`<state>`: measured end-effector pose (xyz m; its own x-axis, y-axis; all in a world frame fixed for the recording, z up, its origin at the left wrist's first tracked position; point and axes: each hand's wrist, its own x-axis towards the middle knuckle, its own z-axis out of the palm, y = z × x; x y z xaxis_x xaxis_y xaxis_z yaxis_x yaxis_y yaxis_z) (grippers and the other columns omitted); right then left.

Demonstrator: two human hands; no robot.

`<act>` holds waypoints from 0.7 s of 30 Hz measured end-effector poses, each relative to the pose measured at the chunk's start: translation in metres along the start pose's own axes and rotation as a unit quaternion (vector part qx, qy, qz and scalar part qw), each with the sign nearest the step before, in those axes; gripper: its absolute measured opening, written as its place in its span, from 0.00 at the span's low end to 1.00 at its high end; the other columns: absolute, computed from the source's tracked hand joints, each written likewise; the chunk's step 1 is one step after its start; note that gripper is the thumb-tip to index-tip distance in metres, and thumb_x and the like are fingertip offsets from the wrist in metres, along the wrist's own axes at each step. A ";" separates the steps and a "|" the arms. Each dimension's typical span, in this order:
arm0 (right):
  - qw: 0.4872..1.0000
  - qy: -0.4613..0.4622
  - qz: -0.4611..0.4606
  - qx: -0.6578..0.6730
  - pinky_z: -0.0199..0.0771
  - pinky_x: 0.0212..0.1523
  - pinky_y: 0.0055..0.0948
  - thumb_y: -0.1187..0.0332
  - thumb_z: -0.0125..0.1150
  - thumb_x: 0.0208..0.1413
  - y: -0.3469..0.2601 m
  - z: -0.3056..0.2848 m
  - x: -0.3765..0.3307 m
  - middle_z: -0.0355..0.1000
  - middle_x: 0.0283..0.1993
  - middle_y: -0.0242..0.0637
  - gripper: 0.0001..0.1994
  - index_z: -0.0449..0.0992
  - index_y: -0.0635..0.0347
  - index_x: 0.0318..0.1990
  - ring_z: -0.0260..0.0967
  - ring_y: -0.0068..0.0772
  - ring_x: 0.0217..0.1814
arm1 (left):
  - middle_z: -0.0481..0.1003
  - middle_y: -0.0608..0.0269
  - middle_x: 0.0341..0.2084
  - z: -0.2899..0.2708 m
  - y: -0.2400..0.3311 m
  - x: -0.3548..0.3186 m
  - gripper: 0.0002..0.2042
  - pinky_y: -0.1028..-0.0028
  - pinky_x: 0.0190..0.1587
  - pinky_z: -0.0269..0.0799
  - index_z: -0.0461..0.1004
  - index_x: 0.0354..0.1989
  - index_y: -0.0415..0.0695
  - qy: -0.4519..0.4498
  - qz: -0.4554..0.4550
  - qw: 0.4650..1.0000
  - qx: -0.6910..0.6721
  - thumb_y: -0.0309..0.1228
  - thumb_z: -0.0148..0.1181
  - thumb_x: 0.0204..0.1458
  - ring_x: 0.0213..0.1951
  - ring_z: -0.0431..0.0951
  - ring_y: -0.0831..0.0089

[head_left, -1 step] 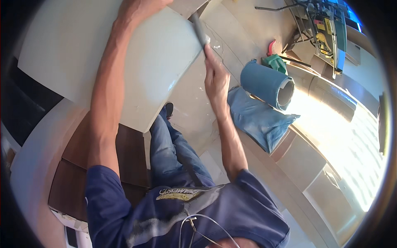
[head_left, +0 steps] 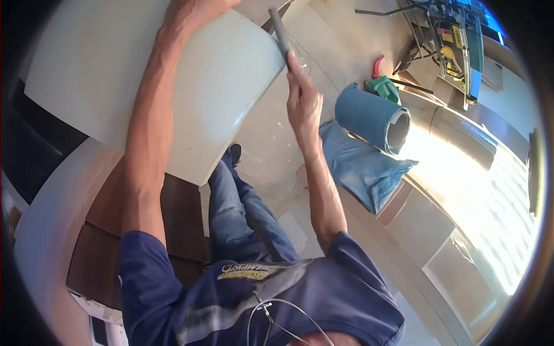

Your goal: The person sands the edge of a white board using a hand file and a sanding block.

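Surroundings. Upper R: dark-legged stand [head_left: 427, 56] w/ yellow hand tool [head_left: 450, 59]. Ctr-R: blue cyl. [head_left: 365, 115], on its side, open end facing lower R; crumpled blue sheet [head_left: 369, 167] just below; green cloth [head_left: 383, 88] behind, nr. curved red obj. [head_left: 378, 66]. Lower L: dk.-brown panels [head_left: 183, 210]. Far L: blk. surface [head_left: 43, 130]. Far R: bright sunlit patch [head_left: 490, 196].

Bar [head_left: 279, 30], one: grey, straight, narrow; lower end held in the right hand [head_left: 304, 106], upper end slanting left beside the right-hand corner of the panel; contact unclear. Panel [head_left: 213, 98], one: large, white, smooth, broad face showing; bluish sheen along the edge nearest the bar.
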<state>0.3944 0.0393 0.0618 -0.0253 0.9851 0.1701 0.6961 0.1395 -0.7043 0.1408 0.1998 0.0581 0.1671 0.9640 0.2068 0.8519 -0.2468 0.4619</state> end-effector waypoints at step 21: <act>0.995 -0.031 0.088 -0.045 0.75 0.36 0.40 0.77 0.57 0.68 0.012 -0.022 0.011 0.75 0.32 0.54 0.23 0.77 0.45 0.67 0.75 0.46 0.29 | 0.56 0.67 0.17 0.035 0.021 0.009 0.20 0.63 0.34 0.65 0.54 0.23 0.47 -0.048 -0.030 0.996 -0.061 0.26 0.64 0.56 0.24 0.60 0.74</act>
<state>0.4182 0.0493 0.0697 0.0611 0.9981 0.0054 0.7551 -0.0427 -0.6542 0.1777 0.2064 0.0398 0.1690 0.9811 0.0941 0.7957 -0.1921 0.5745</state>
